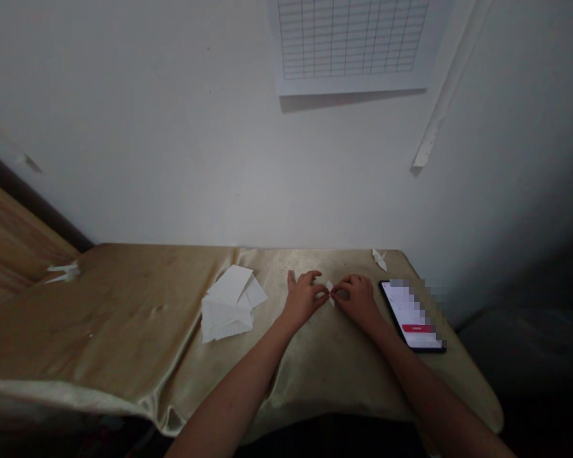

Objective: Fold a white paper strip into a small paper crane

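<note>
A small folded piece of white paper (331, 301) is pinched between my two hands, just above the cloth. My left hand (305, 294) grips its left side with thumb and forefinger, the other fingers spread out. From the right, my right hand (356, 296) pinches the same paper, its remaining fingers curled. Fingertips cover much of the paper, so its exact folded shape is hard to make out. To the left lies a loose pile of white paper sheets (229, 305). A folded white paper crane (379, 259) rests near the far right corner of the table.
A phone (410, 318) with a lit screen lies right of my right hand. Gold satin cloth (138, 318) covers the table, with raised creases. White paper scraps (63, 273) lie at the far left. A wall with a printed grid sheet (353, 44) stands behind.
</note>
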`<state>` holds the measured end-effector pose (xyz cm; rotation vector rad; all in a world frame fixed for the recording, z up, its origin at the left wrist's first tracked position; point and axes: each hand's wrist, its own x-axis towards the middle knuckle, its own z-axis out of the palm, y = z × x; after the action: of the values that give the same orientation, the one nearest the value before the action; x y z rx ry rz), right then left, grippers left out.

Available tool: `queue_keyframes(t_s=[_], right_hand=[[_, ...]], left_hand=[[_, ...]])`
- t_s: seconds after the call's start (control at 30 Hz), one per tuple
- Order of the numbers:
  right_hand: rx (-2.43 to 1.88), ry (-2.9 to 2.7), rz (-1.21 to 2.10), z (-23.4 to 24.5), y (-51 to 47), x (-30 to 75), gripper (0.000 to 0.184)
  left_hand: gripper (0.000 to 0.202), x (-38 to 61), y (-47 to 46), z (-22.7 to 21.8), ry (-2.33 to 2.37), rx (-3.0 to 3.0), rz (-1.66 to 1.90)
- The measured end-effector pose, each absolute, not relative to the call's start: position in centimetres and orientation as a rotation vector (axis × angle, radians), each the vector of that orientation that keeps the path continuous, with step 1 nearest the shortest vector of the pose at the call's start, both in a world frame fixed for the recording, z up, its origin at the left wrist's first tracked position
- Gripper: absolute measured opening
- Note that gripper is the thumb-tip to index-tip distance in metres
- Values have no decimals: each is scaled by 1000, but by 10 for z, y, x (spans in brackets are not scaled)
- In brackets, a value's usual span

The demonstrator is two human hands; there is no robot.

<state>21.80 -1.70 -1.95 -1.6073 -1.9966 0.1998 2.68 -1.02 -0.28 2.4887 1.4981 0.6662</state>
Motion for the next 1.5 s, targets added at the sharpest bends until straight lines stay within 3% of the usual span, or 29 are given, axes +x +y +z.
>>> queue_keyframes(t_s=[0.83,1.17,1.5], right_hand=[[-1662,-2013,166,-18,-18,224,20],[-1667,-1958,146,-29,-15,222,21],[-1582,-1951,245,-30,-12,224,22]], left_hand=[[15,24,-7,8,1609,2381,488],[10,22,-3,-2,1668,2245,618],[28,23,0,-7,1712,2203,649]])
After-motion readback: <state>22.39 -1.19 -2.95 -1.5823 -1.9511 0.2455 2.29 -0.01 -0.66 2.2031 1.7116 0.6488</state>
